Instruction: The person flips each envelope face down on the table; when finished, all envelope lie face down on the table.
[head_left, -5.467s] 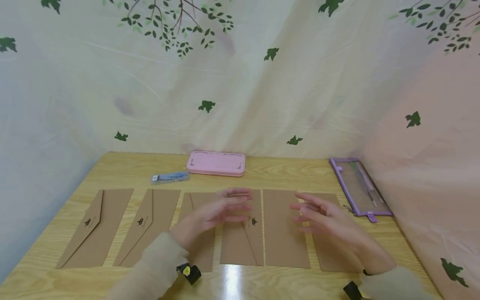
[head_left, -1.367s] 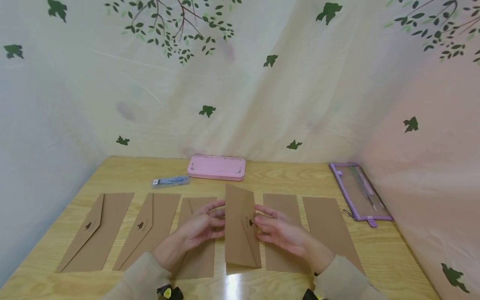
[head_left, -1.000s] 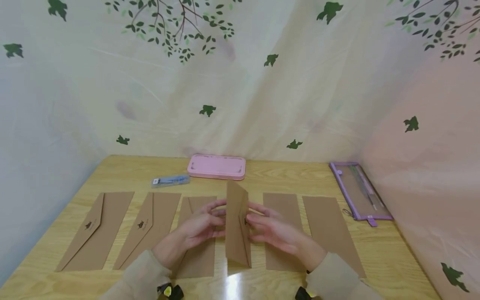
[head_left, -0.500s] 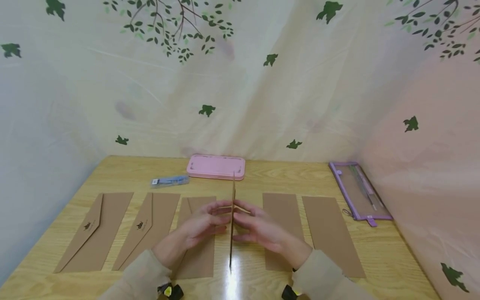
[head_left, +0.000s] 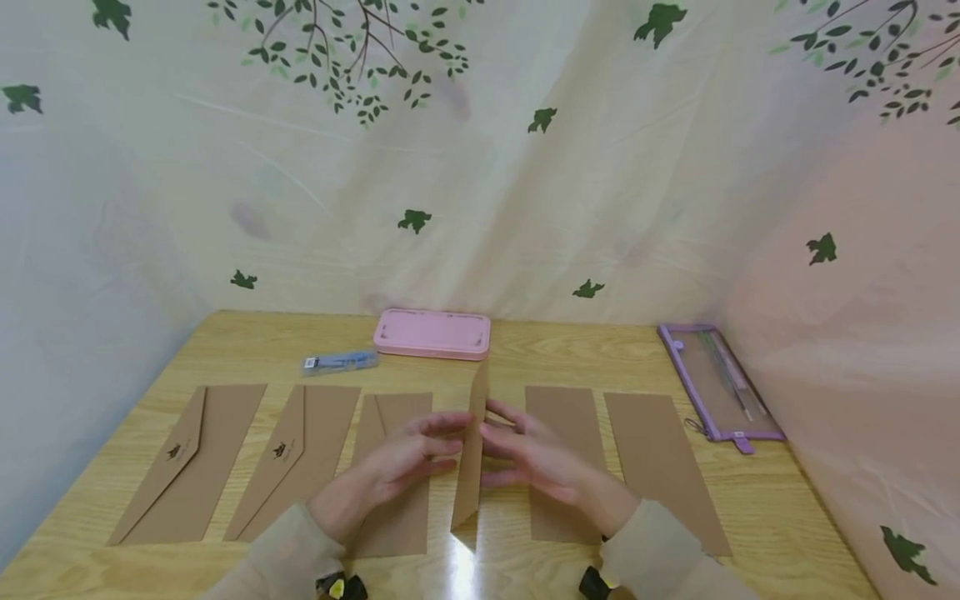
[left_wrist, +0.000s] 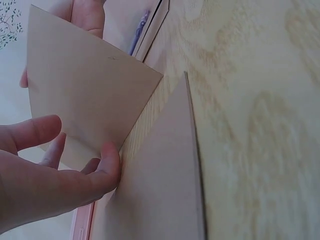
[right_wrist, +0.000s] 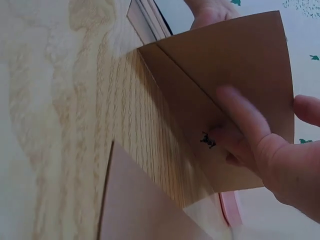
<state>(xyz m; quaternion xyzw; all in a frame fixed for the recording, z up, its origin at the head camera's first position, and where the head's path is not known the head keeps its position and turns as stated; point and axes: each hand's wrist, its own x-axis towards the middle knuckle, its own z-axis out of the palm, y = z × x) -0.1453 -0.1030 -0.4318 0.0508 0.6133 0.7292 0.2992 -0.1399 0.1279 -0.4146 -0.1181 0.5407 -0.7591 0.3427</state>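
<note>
A brown kraft envelope [head_left: 471, 467] stands nearly upright, edge-on, between the two hands. Its plain face turns to the left, while its flap side with a small black crown print shows in the right wrist view. My right hand [head_left: 543, 462] holds it, fingers against the flap side and thumb [right_wrist: 306, 109] at one edge. On the plain side, my left hand [head_left: 397, 458] has spread fingers; a fingertip [left_wrist: 109, 157] touches near the lower edge and the thumb stays apart. Another envelope [head_left: 401, 517] lies partly under the left hand, and a plain one [head_left: 562, 417] beside the right.
Two flap-up envelopes [head_left: 168, 471] [head_left: 300, 467] lie at left; a plain one [head_left: 663, 475] lies at right. Behind them are a pink case [head_left: 432, 333] and a clear packet [head_left: 341, 361] with blue contents. A purple-framed mesh pouch [head_left: 686, 383] with pens lies at the back right.
The middle envelope, flat at first, has been lifted and turned from flap side showing, through edge-on, to plain face showing. The right hand moved left toward it, then slightly back right.
</note>
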